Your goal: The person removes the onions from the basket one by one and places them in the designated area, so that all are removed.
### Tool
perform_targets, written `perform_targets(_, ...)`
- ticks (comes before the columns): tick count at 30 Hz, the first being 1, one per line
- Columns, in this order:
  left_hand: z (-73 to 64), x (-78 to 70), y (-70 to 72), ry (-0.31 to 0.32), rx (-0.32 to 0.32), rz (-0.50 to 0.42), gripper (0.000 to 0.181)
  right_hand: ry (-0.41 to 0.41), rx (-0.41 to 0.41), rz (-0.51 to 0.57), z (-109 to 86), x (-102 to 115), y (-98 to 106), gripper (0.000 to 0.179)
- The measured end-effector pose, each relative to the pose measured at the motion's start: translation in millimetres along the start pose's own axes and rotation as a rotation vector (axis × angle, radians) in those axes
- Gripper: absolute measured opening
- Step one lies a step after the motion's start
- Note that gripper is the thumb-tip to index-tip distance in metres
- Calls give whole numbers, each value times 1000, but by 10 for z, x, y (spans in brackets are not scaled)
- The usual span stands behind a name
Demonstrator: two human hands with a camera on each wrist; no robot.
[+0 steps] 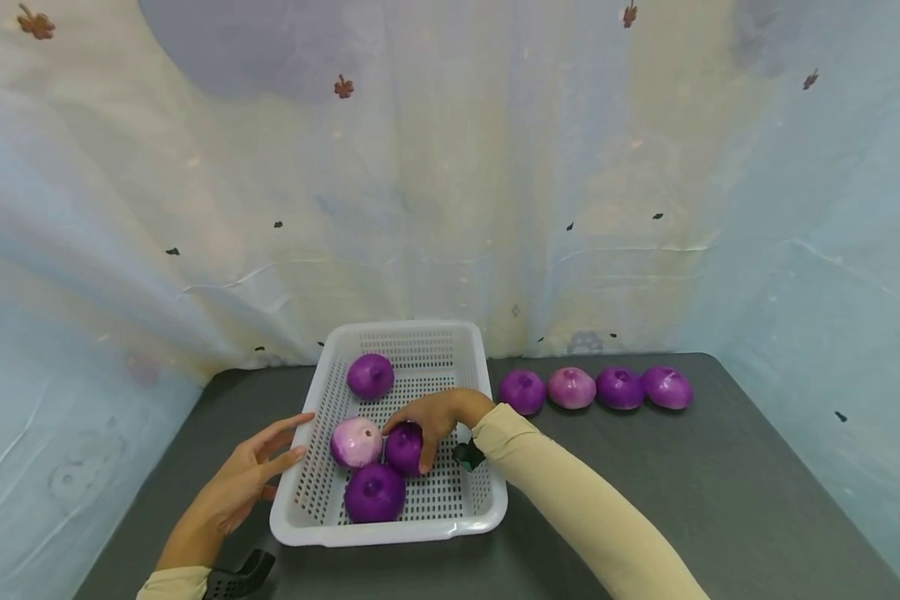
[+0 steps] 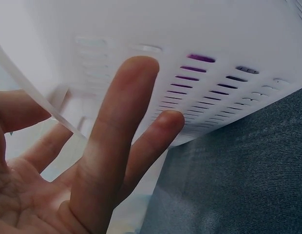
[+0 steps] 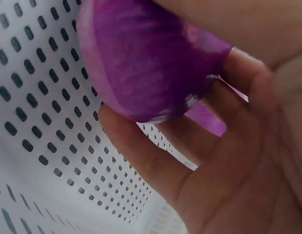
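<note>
Gripping onion (image 1: 402, 452), right hand (image 1: 432, 419); left hand (image 1: 242, 479) spread at basket (image 1: 390, 533); onion's tip, axis unclear.

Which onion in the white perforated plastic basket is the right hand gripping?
The dark purple, round onion immediately right of the pale pinkish-white, round onion; it alone has the right hand around it.

My left forearm (image 1: 192, 537) rises from the lower left of the head view to my left grip (image 1: 242, 477), its fingers spread apart and mostly extended. My right arm (image 1: 596, 508), pale-sleeved, slants up from the lower right to my right grip (image 1: 438, 415), just below centre, fingers reaching downward and curled in a hold.
</note>
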State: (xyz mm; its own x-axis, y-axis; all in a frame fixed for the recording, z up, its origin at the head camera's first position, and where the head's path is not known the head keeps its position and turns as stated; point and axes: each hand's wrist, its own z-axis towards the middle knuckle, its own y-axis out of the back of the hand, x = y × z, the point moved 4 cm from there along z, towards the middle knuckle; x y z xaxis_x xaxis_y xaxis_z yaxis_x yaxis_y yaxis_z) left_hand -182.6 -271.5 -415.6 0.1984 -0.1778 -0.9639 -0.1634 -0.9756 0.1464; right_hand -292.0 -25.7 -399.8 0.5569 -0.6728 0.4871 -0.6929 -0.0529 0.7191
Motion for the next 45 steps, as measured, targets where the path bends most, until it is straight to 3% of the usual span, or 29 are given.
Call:
perform_targets(9, -3, 7, -12, -8, 3, 0, 62, -2, -26, -33, -50, 21, 32, 84)
perform_targets(14, 0, 8, -2, -4, -1, -2, 63, 53, -75, -56, -124, 77, 146, 84)
perform_targets(19, -16, 14, 24, -5, 8, -5, 62, 118, -142, -57, -280, 180, 296, 85)
perform_targets(25, -15, 28, 20, -5, 14, -10, 62, 202, -202, 38, -587, 266, 401, 85)
perform_targets(31, 8, 33, 18, -4, 18, -10, 63, 273, -290, 39, -916, 283, 343, 87)
perform_targets(35, 30, 21, 43, -12, 33, 5, 62, 282, -352, 101, -1111, 268, 285, 88)
perform_targets(45, 19, 32, 35, 24, 67, -10, 61, 277, -469, 129, -1323, 154, 132, 87)
